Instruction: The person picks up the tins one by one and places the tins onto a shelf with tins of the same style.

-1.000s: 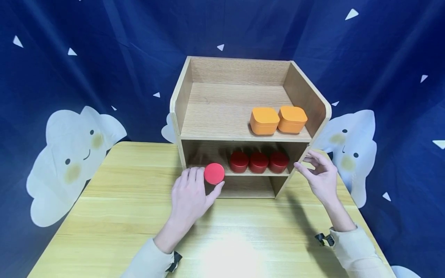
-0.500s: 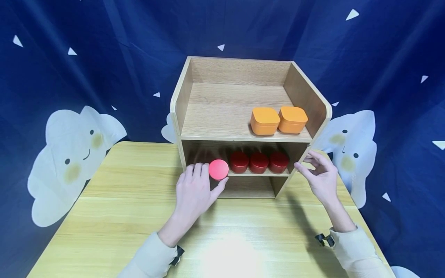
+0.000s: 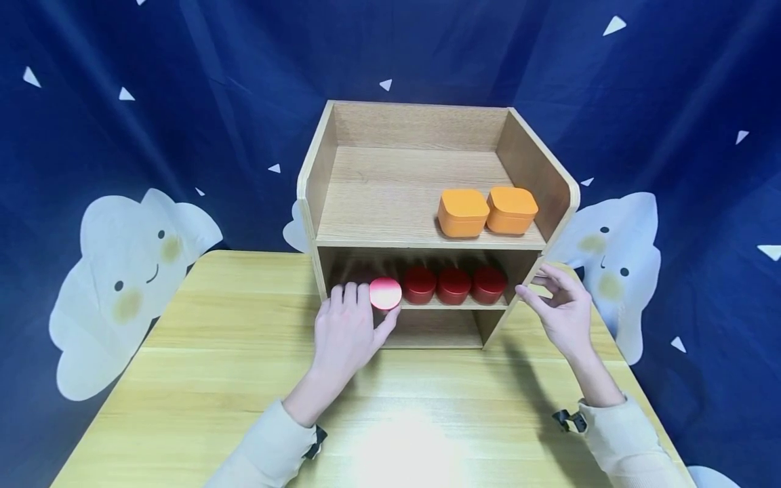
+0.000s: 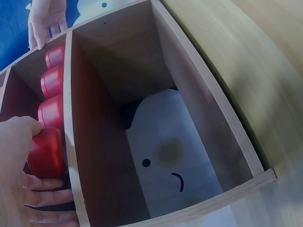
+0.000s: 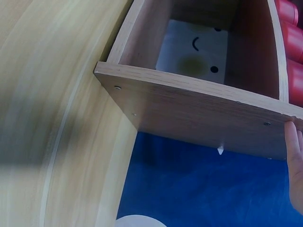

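Note:
My left hand (image 3: 346,332) holds a round red tin (image 3: 386,293) between thumb and fingers at the front of the middle shelf. In the left wrist view, this tin (image 4: 47,153) stands in line with three similar red tins (image 4: 51,111) in that compartment. My right hand (image 3: 560,308) touches the front edge of the right side panel of the wooden shelf unit (image 3: 403,244). In the right wrist view, straight fingers of the right hand (image 5: 296,165) rest against that panel (image 5: 199,113). The right hand holds no tin.
Two orange square-cornered boxes (image 3: 464,213) sit on the top shelf at the right. Below the tins is a lower compartment (image 3: 433,329). The unit stands on a light wooden table (image 3: 201,352), before a blue curtain (image 3: 244,88) with clouds.
My left hand has moved slightly right and forward, bringing the red tin from in front of the unit to the middle shelf, beside the other tins. The right hand has stayed put.

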